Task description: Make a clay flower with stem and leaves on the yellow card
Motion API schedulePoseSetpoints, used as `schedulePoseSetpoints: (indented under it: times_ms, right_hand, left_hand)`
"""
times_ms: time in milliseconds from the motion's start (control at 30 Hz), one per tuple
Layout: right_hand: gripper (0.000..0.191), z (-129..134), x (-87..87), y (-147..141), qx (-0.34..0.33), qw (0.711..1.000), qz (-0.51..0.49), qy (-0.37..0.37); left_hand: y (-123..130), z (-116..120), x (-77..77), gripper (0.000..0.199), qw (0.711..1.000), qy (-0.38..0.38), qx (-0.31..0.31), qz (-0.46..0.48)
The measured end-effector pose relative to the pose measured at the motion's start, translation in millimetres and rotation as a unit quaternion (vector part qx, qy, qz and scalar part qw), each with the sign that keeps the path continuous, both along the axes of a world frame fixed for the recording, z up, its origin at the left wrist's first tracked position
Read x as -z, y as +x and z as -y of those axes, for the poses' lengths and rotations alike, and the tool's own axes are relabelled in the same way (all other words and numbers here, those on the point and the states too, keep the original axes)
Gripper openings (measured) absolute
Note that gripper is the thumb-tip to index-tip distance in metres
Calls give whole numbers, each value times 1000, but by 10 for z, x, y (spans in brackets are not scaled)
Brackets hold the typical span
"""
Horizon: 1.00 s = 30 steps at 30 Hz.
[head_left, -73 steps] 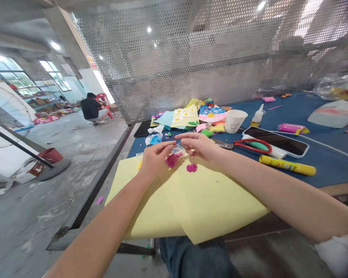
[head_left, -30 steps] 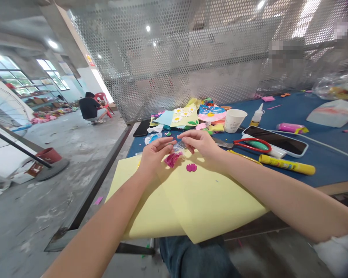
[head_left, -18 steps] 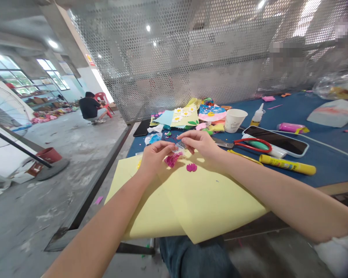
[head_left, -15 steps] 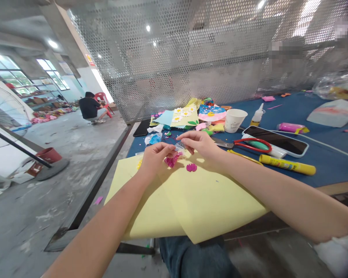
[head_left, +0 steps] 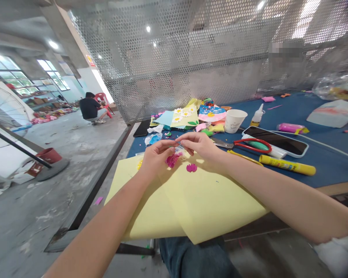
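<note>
My left hand [head_left: 159,155] and my right hand [head_left: 198,146] meet over the far part of a yellow paper sheet [head_left: 159,204]. Both are closed, fingertips pinched close together at something too small to make out. Just below the fingertips is a clear plastic piece [head_left: 179,149], partly hidden by the fingers. Beneath them lies a crumpled magenta bunch [head_left: 173,160]. A separate flat magenta piece [head_left: 191,168] rests on the yellow sheet, below my right hand. Small yellow bits [head_left: 139,165] show left of my left hand.
Red-handled scissors [head_left: 252,145], a yellow tube [head_left: 287,165], a phone [head_left: 278,141], a glue bottle [head_left: 257,116] and a paper cup [head_left: 234,120] lie or stand at the right. Flower cards [head_left: 185,116] are behind my hands. A person [head_left: 89,108] crouches at far left.
The fingertips of both hands have come closer together, my left fingers rising slightly. The magenta pieces and the table items look the same.
</note>
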State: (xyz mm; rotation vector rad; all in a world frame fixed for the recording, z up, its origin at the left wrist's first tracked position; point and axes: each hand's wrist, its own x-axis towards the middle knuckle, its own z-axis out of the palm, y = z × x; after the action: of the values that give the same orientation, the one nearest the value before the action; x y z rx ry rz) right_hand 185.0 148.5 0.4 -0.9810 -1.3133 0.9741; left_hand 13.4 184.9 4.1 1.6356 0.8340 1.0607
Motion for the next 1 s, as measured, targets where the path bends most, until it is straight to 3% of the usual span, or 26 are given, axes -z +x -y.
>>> schedulePoseSetpoints:
  times_ms: [133,300,667,833,1000]
  right_hand:
    - [16,-10,2,-3,-2,1000,-3,2]
    - [15,-31,20,12,-14,1000,11,-3]
    - [16,-52,59,6,-25,1000,15,9]
    - [24,-85,98,28,-30,998,50,34]
    - [36,-81,118,52,4,965,215,150]
  left_hand:
    - [-2,-7,-3,16,1000,7,-13,-12]
    - [-7,-18,0,27,999,-12,-17,-41]
    - [-4,-23,22,19,1000,0,2,3]
    - [-2,-10,10,28,1000,-9,-9,12]
    - [-8,-19,18,70,999,-37,7,35]
